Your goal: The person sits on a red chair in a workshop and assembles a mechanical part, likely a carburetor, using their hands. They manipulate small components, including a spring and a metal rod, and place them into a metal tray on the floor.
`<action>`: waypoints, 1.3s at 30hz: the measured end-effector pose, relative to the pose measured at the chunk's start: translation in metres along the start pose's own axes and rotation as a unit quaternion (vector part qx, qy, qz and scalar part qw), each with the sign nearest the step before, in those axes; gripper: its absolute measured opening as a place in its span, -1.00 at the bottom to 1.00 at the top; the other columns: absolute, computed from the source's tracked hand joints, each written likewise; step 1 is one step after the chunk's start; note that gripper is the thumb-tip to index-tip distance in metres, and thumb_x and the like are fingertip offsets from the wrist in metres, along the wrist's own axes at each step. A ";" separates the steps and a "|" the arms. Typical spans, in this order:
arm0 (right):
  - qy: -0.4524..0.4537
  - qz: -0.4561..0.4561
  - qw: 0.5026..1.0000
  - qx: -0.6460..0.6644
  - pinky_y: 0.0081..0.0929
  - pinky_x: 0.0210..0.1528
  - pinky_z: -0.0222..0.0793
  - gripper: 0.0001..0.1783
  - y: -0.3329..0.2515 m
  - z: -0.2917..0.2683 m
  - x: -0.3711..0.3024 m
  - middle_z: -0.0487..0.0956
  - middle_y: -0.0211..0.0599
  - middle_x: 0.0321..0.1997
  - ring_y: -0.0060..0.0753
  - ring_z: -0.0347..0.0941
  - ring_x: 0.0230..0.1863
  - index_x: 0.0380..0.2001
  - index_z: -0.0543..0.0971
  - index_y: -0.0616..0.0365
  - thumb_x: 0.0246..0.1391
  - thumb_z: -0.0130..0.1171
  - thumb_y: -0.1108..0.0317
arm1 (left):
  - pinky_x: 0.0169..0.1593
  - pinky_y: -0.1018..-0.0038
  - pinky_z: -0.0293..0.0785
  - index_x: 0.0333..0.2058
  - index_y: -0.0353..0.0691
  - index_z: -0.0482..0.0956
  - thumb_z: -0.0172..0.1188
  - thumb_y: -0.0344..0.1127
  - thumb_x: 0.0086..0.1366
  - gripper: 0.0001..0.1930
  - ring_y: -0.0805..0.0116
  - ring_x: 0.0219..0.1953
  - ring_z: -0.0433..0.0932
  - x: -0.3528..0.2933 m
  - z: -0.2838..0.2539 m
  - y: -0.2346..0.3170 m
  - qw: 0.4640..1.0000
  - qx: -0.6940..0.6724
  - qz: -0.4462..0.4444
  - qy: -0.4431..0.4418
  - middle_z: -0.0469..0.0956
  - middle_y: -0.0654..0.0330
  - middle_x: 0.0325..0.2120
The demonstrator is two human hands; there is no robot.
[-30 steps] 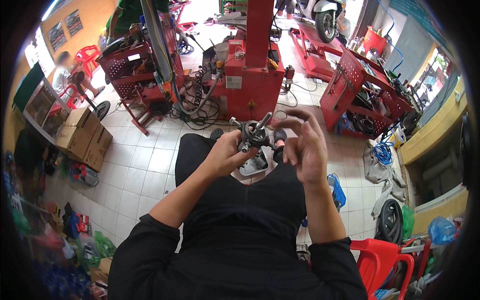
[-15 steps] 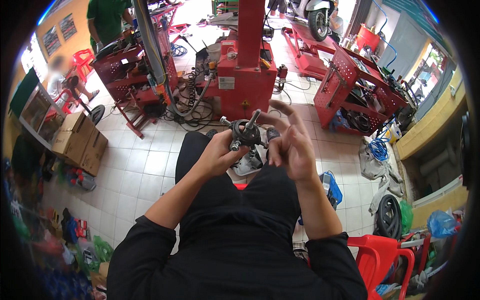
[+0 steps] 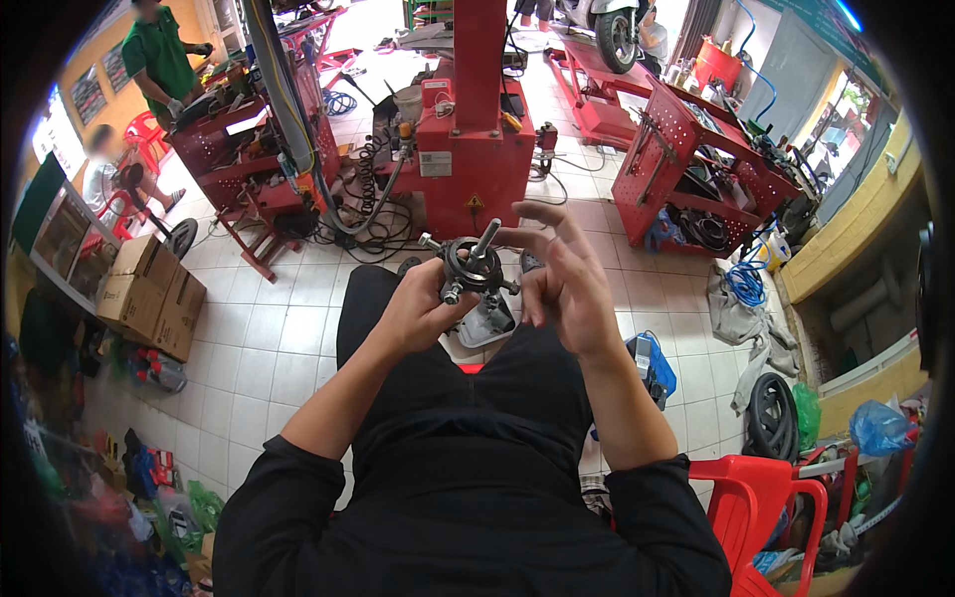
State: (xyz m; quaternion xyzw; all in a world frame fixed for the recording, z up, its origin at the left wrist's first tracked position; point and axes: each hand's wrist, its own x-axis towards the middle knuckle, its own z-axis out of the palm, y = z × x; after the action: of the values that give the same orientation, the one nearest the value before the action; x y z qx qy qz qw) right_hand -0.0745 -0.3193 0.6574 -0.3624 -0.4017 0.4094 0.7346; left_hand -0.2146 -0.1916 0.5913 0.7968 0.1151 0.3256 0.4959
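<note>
My left hand [image 3: 410, 306] grips a round, dark metal ring-shaped tool [image 3: 472, 267] by its left side, above my lap. Several silver bolts stick out around its rim, and a longer threaded bolt [image 3: 486, 239] rises from it at a tilt. To the right is my right hand [image 3: 575, 289], holding nothing, its fingers spread and partly curled. One fingertip comes close to the long bolt; whether it touches I cannot tell. Beneath the tool, between my legs, a grey tray [image 3: 487, 326] shows in part, its contents mostly hidden.
Ahead stands a red machine [image 3: 475, 169] with a column and hoses. Red tool carts flank it, one at left [image 3: 224, 149] and one at right [image 3: 696, 169]. Cardboard boxes [image 3: 149, 298], a red chair [image 3: 746, 507] and tyres [image 3: 771, 423] lie around me. A person in green [image 3: 159, 55] stands far left.
The view has shifted slightly to the right. My left hand keeps its hold, the tool now showing its ring more openly. My right hand stays beside it with fingers spread.
</note>
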 end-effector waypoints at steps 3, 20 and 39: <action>-0.033 -0.001 0.999 -0.024 -0.78 -0.75 0.03 -0.66 -0.001 -0.002 -0.001 0.39 -0.46 -0.61 -0.79 0.15 -0.79 -0.15 0.43 0.26 0.25 -0.14 0.19 | -0.26 0.40 0.38 -0.29 -0.36 0.51 0.19 -0.18 0.04 -0.65 0.25 -0.43 0.49 0.000 0.000 0.001 1.000 0.020 0.010 -0.008 0.51 0.05 -0.49; -0.047 -0.044 0.938 -0.340 -0.70 -0.49 0.16 -0.78 0.006 -0.007 0.000 0.34 -0.54 -0.60 -0.77 0.18 -0.54 -0.24 0.53 0.26 -0.02 0.16 0.52 | -0.32 0.33 0.34 -0.34 -0.31 0.53 0.29 -0.12 -0.03 -0.62 0.08 -0.42 0.45 -0.002 -0.003 0.010 0.994 0.104 0.026 -0.009 0.48 0.04 -0.50; -0.095 -0.145 0.766 -0.619 -0.29 -0.44 0.36 -0.75 -0.007 0.002 -0.007 0.51 -0.19 -0.54 -0.13 0.48 -0.49 -0.44 0.50 0.16 -0.25 0.21 0.28 | -0.22 0.29 0.41 -0.23 -0.31 0.51 0.29 -0.02 -0.03 -0.50 0.01 -0.30 0.51 -0.005 -0.011 0.012 0.986 0.109 0.127 0.009 0.53 0.02 -0.36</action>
State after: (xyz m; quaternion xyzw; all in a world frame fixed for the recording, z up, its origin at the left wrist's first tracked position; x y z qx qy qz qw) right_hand -0.0765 -0.3275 0.6623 -0.6351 -0.6834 -0.0074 0.3600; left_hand -0.2266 -0.1919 0.6031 0.8514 0.0525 0.3780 0.3598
